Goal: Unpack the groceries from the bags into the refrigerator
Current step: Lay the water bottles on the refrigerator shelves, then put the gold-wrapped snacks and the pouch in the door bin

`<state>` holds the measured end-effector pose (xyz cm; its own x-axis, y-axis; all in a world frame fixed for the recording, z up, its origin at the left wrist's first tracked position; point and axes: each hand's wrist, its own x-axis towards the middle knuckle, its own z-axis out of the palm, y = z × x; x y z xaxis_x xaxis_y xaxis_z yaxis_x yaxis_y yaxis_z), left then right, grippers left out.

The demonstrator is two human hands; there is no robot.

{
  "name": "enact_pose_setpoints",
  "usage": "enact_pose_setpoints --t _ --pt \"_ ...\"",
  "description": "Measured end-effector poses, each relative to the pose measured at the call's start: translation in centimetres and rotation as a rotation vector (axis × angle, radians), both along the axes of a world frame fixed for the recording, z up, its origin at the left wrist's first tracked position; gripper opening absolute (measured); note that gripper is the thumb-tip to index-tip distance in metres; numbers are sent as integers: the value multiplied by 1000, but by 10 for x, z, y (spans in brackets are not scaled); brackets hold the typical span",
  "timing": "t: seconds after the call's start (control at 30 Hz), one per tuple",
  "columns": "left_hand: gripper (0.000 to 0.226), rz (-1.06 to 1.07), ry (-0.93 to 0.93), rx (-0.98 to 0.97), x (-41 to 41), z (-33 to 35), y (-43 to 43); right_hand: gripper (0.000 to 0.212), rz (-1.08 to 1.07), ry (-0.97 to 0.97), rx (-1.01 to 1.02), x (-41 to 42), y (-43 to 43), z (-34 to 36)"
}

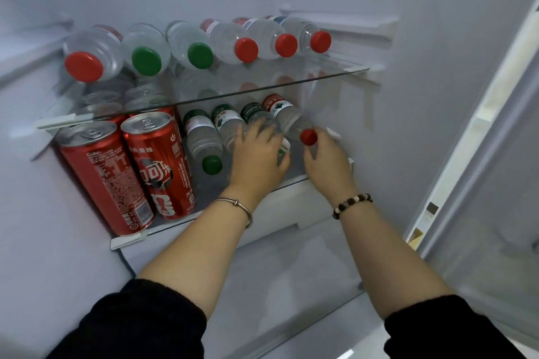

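Both my hands reach into the open refrigerator at its lower glass shelf. My left hand lies over two water bottles lying on their sides, its fingers curled round the green-labelled bottle. My right hand holds the neck end of a red-capped water bottle, which lies at the right end of the row with its red cap towards me. Another green-capped bottle lies to the left of my hands.
Red cola cans stand at the left of the lower shelf, more behind them. The upper glass shelf carries several water bottles lying with red and green caps forward. The refrigerator's right wall is close. A white drawer front sits below.
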<state>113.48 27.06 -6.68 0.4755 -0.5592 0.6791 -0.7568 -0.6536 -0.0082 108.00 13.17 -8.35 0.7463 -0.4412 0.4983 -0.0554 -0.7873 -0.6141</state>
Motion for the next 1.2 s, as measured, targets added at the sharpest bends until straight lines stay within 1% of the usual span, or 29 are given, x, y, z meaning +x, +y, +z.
enact_pose_setpoints --t 0.03,0.07,0.1,0.17,0.23,0.3,0.4,0.47,0.53,0.6,0.7,0.87,0.97,1.07,1.2 --pt "30 -43 -81 33 -8 -2 -1 39 2 2 -44 -12 1 -8" --pt "32 -82 -122 45 -19 -6 -3 45 -14 5 -80 -26 1 -16" --pt "35 -109 -116 32 -30 -12 -4 49 -47 12 -115 -41 1 -25" --pt "39 -137 -48 15 -54 -34 -5 51 -129 68 -167 -73 0 -42" --pt "38 -196 -18 50 -74 -65 -7 52 -174 154 -165 -107 3 -59" --pt "41 -246 29 124 -94 -93 -9 53 -195 221 -170 -142 8 -75" --pt "53 -218 159 218 -123 -121 -12 52 -280 306 -194 -196 15 -100" --pt "57 -224 209 281 -143 -131 -17 55 -338 405 -191 -228 19 -111" --pt "61 -324 240 344 -168 -136 -26 62 -394 555 -174 -257 20 -122" --pt "65 -413 257 425 -197 -141 -38 66 -465 648 -161 -284 15 -132" --pt "66 -537 232 493 -238 -148 -58 71 -590 687 -162 -324 7 -139" --pt "69 -693 220 598 -302 -155 -94 75 -806 811 -86 -400 -10 -142" --pt "68 -791 211 600 -351 -149 -120 76 -950 881 -29 -455 -18 -142" --pt "69 -902 197 619 -417 -145 -151 75 -1080 884 40 -522 -22 -137" --pt "74 -1060 173 607 -528 -138 -189 75 -1247 851 108 -633 -25 -129"
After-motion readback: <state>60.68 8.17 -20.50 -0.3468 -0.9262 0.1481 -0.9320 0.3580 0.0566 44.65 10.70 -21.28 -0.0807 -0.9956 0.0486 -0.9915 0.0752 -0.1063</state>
